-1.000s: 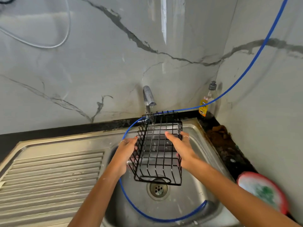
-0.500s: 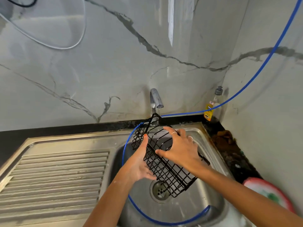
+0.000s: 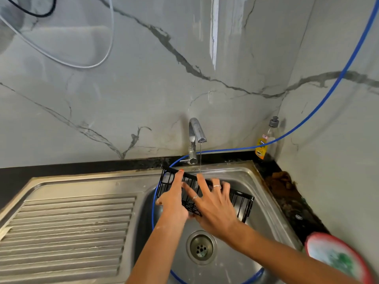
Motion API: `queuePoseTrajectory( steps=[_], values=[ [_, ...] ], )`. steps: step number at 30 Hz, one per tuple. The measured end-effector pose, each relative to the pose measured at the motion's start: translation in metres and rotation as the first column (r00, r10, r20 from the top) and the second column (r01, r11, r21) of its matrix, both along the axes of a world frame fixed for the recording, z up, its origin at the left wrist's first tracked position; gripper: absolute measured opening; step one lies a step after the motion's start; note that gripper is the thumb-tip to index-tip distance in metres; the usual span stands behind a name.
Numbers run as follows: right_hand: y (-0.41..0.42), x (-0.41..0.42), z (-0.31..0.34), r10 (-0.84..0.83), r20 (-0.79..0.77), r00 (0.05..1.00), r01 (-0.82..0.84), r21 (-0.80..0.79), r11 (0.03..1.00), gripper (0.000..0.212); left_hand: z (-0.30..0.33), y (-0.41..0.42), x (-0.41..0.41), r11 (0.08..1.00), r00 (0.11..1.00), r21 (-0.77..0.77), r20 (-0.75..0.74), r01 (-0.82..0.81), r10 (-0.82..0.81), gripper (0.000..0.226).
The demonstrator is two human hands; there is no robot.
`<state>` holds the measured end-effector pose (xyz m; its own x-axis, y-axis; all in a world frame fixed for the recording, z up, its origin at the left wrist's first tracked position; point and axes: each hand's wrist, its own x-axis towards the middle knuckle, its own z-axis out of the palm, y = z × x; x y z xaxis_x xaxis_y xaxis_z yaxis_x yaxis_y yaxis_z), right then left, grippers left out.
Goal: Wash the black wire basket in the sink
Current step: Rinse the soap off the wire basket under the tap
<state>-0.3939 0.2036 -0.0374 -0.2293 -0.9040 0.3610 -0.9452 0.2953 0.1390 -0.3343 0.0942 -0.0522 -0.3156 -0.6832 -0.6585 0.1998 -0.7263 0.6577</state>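
Note:
The black wire basket [image 3: 241,199] is held over the steel sink [image 3: 264,201], tilted on its side beneath the tap [image 3: 195,136]. A thin stream of water runs from the spout onto it. My left hand [image 3: 174,198] grips the basket's left end, thumb up along the top rim. My right hand [image 3: 215,203] lies across the basket's front with fingers spread and straight, pressing on the wires. Both hands hide the middle of the basket.
A blue hose [image 3: 320,107] runs down the right wall and loops round the sink bowl. The drain [image 3: 201,247] is below the hands. A soap bottle [image 3: 265,140] stands in the back corner. A red-rimmed dish [image 3: 336,261] sits at right. The ribbed drainboard [image 3: 67,232] lies left.
The basket has been turned from upright onto its side and lifted toward the tap. My right hand moved from its side onto its front; the left shifted to the top rim.

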Motion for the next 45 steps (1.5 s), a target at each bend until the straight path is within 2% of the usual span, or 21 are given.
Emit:
queuePoseTrajectory(
  steps=[3,5,7,9,10,11,12,13,14,16,18,19,22,24,27,30,32,35,37,41,45],
  values=[
    [0.006,-0.002,-0.003,0.047,-0.041,0.998,-0.047,0.01,0.999,0.1,0.028,0.017,0.001,0.994,0.994,0.017,-0.037,-0.106,0.107,0.12],
    [0.011,-0.005,-0.004,0.088,-0.037,0.995,-0.088,-0.001,0.996,0.098,0.026,0.019,-0.004,0.971,0.972,0.06,0.033,-0.233,0.232,0.111],
    [0.015,-0.008,-0.004,0.122,-0.024,0.992,-0.122,0.027,0.992,0.097,0.019,0.024,-0.005,0.963,0.962,-0.017,0.04,-0.269,0.27,0.105],
    [0.02,-0.006,0.005,0.185,0.079,0.98,-0.192,0.083,0.978,0.096,0.008,0.027,-0.003,0.957,0.961,-0.089,-0.014,-0.275,0.275,0.091],
    [0.022,-0.008,0.012,0.211,0.185,0.96,-0.229,0.081,0.97,0.094,0.003,0.026,-0.003,0.959,0.965,-0.104,-0.039,-0.264,0.261,0.086],
    [0.025,-0.009,0.021,0.201,0.356,0.912,-0.238,0.062,0.969,0.087,0.001,0.025,-0.001,0.961,0.97,-0.132,-0.053,-0.242,0.237,0.085],
    [0.026,-0.011,0.033,0.144,0.552,0.821,-0.221,0.076,0.972,0.077,-0.002,0.022,0.002,0.964,0.978,-0.165,-0.047,-0.208,0.203,0.085],
    [0.025,-0.016,0.044,0.095,0.689,0.719,-0.181,0.053,0.982,0.065,-0.004,0.019,0.004,0.965,0.986,-0.201,-0.032,-0.167,0.163,0.085],
    [0.021,-0.023,0.052,0.054,0.756,0.653,-0.128,0.04,0.991,0.05,-0.007,0.016,0.006,0.966,0.993,-0.23,-0.014,-0.121,0.121,0.086],
    [0.005,-0.045,0.063,-0.029,0.789,0.614,-0.053,0.077,0.996,0.028,-0.012,0.01,0.012,0.966,0.998,-0.251,-0.004,-0.056,0.056,0.09],
    [-0.018,-0.067,0.069,-0.076,0.83,0.553,-0.018,0.103,0.995,0.021,-0.016,0.006,0.017,0.966,0.999,-0.258,-0.027,-0.029,0.022,0.091],
    [-0.03,-0.076,0.07,-0.098,0.871,0.482,-0.008,0.116,0.993,0.02,-0.016,0.005,0.018,0.964,0.999,-0.264,-0.033,-0.022,0.013,0.088],
    [-0.075,-0.093,0.062,-0.199,0.966,0.165,-0.05,0.209,0.977,0.02,-0.023,0.002,0.021,0.967,0.999,-0.255,-0.053,-0.021,0.008,0.077],
    [-0.102,-0.097,0.052,-0.225,0.974,0.016,-0.072,0.225,0.972,0.02,-0.026,-0.001,0.022,0.971,0.995,-0.236,-0.092,-0.048,0.027,0.066],
    [-0.132,-0.095,0.052,-0.207,0.964,-0.166,-0.044,0.202,0.978,0.026,-0.034,-0.011,0.025,0.977,0.987,-0.191,-0.145,-0.099,0.072,0.053],
    [-0.141,-0.093,0.057,-0.196,0.943,-0.269,-0.099,0.175,0.98,0.033,-0.037,-0.019,0.025,0.978,0.988,-0.177,-0.131,-0.107,0.084,0.078],
    [-0.144,-0.094,0.058,-0.208,0.934,-0.291,-0.163,0.166,0.973,0.036,-0.043,-0.024,0.02,0.983,0.991,-0.16,-0.106,-0.095,0.079,0.083],
    [-0.141,-0.098,0.057,-0.248,0.923,-0.296,-0.223,0.186,0.957,0.042,-0.046,-0.021,0.008,0.983,0.993,-0.154,-0.082,-0.102,0.09,0.062],
    [-0.136,-0.102,0.058,-0.277,0.914,-0.297,-0.261,0.201,0.944,0.043,-0.048,-0.02,-0.002,0.989,0.993,-0.111,-0.08,-0.096,0.087,0.064],
    [-0.124,-0.113,0.064,-0.33,0.912,-0.244,-0.326,0.243,0.913,0.044,-0.049,-0.011,-0.022,0.996,0.991,-0.057,-0.114,-0.074,0.067,0.08],
    [-0.111,-0.122,0.069,-0.384,0.907,-0.17,-0.433,0.281,0.856,0.046,-0.047,-0.007,-0.046,1.0,0.994,-0.023,-0.106,-0.018,0.015,0.07]
  ],
)
